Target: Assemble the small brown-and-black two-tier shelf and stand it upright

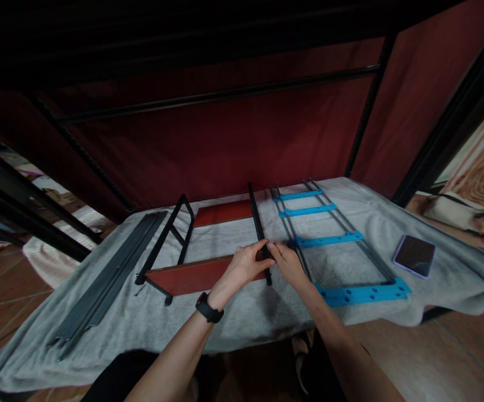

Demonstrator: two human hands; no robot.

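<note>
My left hand and right hand both pinch the black rail where it meets the near red panel. The frame lies on the grey blanket, just beside the blue-runged rack.

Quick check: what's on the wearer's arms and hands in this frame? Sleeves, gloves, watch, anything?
Both arms are bare up to the bottom edge of the picture, with no sleeves showing. No gloves. The left hand has a black watch with a black strap on its wrist. The right hand and its wrist carry nothing visible; no rings can be made out on either hand.
</note>
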